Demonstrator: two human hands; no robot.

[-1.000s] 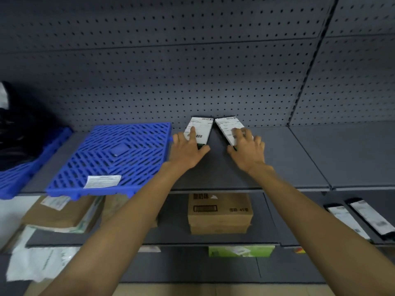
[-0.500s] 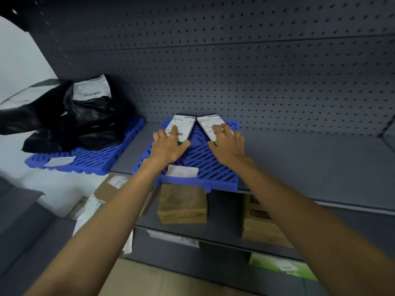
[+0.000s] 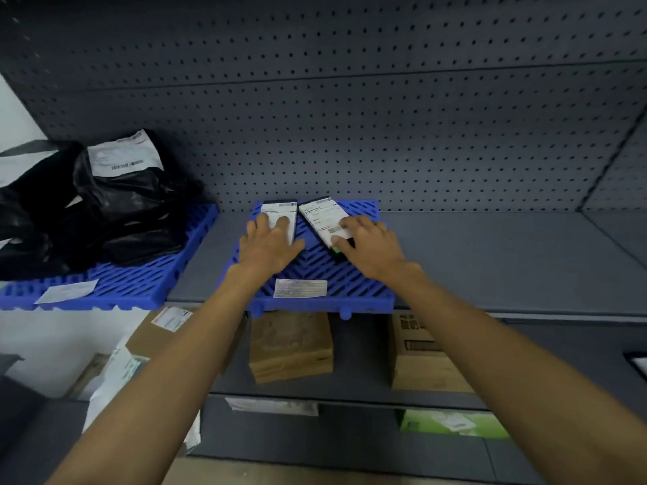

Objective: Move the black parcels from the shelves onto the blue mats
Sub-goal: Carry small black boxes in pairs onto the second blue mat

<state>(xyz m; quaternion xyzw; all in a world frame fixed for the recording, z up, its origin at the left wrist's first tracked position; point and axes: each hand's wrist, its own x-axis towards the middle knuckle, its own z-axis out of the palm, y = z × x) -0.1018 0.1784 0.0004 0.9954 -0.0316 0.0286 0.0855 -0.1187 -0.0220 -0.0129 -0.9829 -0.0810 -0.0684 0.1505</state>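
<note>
Two parcels (white labels up) are laid side by side at the mat's back edge. Each is pressed flat by an open hand, left and right, neither grip closed.

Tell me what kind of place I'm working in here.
Most likely a parcel depot or courier pickup point. Grey pegboard-backed shelving holds blue mats, black parcels with barcode labels and black mailer bags. Labelled cardboard boxes sit on the shelf below.
</note>
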